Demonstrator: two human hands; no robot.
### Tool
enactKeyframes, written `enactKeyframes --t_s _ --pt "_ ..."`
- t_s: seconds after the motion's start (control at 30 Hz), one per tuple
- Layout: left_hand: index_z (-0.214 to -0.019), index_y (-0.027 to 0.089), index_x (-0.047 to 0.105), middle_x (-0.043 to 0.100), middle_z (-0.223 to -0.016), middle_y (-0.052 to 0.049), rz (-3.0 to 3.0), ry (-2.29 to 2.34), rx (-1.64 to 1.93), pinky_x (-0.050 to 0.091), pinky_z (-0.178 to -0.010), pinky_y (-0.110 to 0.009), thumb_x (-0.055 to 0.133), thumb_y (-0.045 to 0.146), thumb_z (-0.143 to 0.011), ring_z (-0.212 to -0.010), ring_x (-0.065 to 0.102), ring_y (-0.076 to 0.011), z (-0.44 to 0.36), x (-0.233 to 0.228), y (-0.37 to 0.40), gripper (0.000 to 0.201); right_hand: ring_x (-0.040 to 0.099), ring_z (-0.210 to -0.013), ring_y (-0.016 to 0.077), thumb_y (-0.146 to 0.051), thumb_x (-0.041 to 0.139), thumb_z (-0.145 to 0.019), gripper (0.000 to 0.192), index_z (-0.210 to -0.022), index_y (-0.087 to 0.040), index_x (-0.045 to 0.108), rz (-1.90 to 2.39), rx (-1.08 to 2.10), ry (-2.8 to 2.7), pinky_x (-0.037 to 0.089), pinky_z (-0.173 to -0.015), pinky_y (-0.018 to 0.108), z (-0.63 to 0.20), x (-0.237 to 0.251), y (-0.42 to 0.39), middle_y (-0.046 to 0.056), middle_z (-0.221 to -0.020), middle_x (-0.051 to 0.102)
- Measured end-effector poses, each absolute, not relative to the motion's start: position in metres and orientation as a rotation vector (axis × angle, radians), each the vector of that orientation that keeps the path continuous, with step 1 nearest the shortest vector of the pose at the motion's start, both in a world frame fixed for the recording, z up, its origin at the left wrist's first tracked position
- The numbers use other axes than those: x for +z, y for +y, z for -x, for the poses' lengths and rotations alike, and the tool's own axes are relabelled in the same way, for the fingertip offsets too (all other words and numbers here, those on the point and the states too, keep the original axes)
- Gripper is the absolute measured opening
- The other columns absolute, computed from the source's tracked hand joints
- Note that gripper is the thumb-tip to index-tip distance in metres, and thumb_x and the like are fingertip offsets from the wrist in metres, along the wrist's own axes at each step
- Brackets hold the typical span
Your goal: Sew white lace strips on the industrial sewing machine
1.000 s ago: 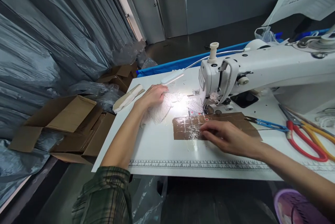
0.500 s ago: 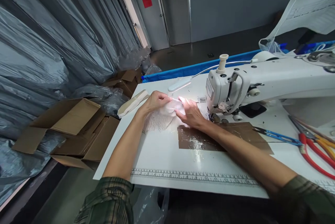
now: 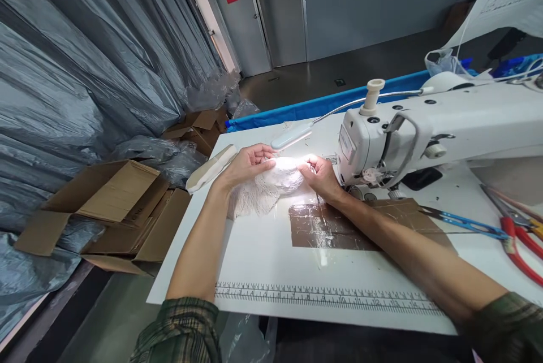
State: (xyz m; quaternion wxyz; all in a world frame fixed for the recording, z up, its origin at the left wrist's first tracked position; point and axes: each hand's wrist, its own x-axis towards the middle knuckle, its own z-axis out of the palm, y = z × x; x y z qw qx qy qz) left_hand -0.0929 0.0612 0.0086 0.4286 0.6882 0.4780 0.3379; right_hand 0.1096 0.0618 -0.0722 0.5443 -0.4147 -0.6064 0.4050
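Observation:
A white lace fabric piece is stretched between my two hands, brightly lit under a small lamp. My left hand pinches its left side between thumb and fingers. On the other side, my right hand grips the fabric's right end with thumb and forefinger, left of the sewing machine's head. The lace's lower part hangs loosely onto the white table. Glare hides the detail of the cloth between the hands.
Brown tape-covered sheet lies in front of the machine. Blue thread snips and red-handled scissors lie at right. A bundle of pale strips rests at the table's left edge. Cardboard boxes stand beyond it. A ruler strip runs along the front.
My right hand has shifted slightly right, away from my left, and the cloth between them is spread wider. The left hand's fingers have loosened a little. The view has also shifted slightly.

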Motion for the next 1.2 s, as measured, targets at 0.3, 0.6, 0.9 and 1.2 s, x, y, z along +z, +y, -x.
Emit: enactKeyframes --t_s 0.3,0.6,0.9,1.2 --pt "-0.088 0.015 0.061 0.070 -0.087 -0.004 -1.658 1.195 1.004 0.045 -0.063 -0.020 0.080 0.033 -0.070 -0.071 0.060 -0.0112 0.090 -0.001 0.067 0.032 0.052 -0.070 0.0158 -0.036 0.057 -0.076 0.018 -0.069 -0.019 0.056 0.951 1.070 -1.309 0.040 -0.063 0.027 -0.104 -0.075 0.061 0.000 -0.072 0.058" --pt "-0.090 0.014 0.060 0.068 -0.085 -0.004 -1.605 1.201 1.060 0.047 -0.063 -0.020 0.080 0.032 -0.068 -0.069 0.060 -0.0106 0.087 -0.007 0.068 0.034 0.044 -0.064 0.0130 -0.035 0.053 -0.075 0.016 -0.071 -0.019 0.055 1.008 1.074 -1.247 0.034 -0.060 0.026 -0.103 -0.077 0.058 -0.003 -0.067 0.049" --pt "-0.097 0.017 0.053 0.066 -0.084 -0.002 -1.561 1.205 1.093 0.044 -0.058 -0.019 0.077 0.031 -0.068 -0.064 0.058 -0.0097 0.081 -0.013 0.069 0.041 0.039 -0.059 0.0119 -0.035 0.052 -0.074 0.016 -0.068 -0.020 0.050 1.114 1.044 -1.207 0.028 -0.054 0.026 -0.100 -0.070 0.055 -0.005 -0.061 0.043" --pt "-0.101 0.018 0.049 0.065 -0.084 -0.001 -1.719 1.286 1.052 0.042 -0.059 -0.021 0.071 0.034 -0.074 -0.062 0.051 -0.0089 0.077 -0.017 0.072 0.038 0.042 -0.061 0.0134 -0.033 0.047 -0.078 0.017 -0.066 -0.022 0.044 1.210 0.936 -1.252 0.033 -0.058 0.027 -0.102 -0.069 0.057 -0.003 -0.063 0.042"
